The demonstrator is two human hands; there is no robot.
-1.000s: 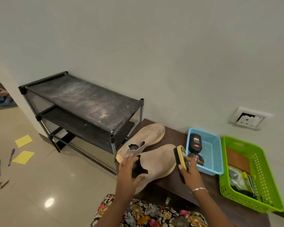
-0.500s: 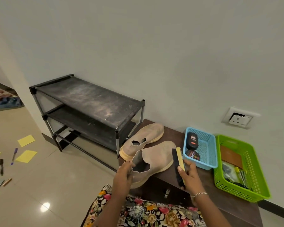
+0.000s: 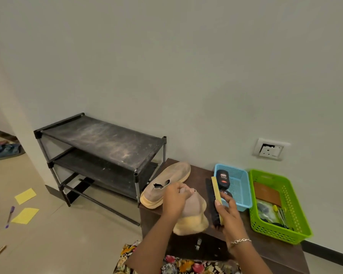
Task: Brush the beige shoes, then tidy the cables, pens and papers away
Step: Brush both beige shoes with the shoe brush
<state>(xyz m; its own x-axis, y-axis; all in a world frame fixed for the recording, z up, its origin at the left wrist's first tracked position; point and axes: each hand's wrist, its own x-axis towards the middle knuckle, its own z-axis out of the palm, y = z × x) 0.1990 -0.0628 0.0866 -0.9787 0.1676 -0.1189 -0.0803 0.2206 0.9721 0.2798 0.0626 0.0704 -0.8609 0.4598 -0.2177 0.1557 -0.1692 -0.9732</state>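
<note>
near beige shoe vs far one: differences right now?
The near shoe is gripped by the left hand and tipped up, yellowish sole toward the camera; the far shoe lies flat on the brown cabinet, untouched. The near shoe sits beside the brush held in the right hand; the far shoe lies next to the shoe rack. Both are beige with yellowish soles.

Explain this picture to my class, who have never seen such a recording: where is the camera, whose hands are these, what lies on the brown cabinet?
No machine here: a person wears one camera on the head, looking down at their own hands. The left hand grips one beige shoe at its opening. The right hand holds a yellow-backed brush. The second shoe lies on the cabinet, near a blue basket and a green basket. Yellow papers and pens lie on the floor.
</note>
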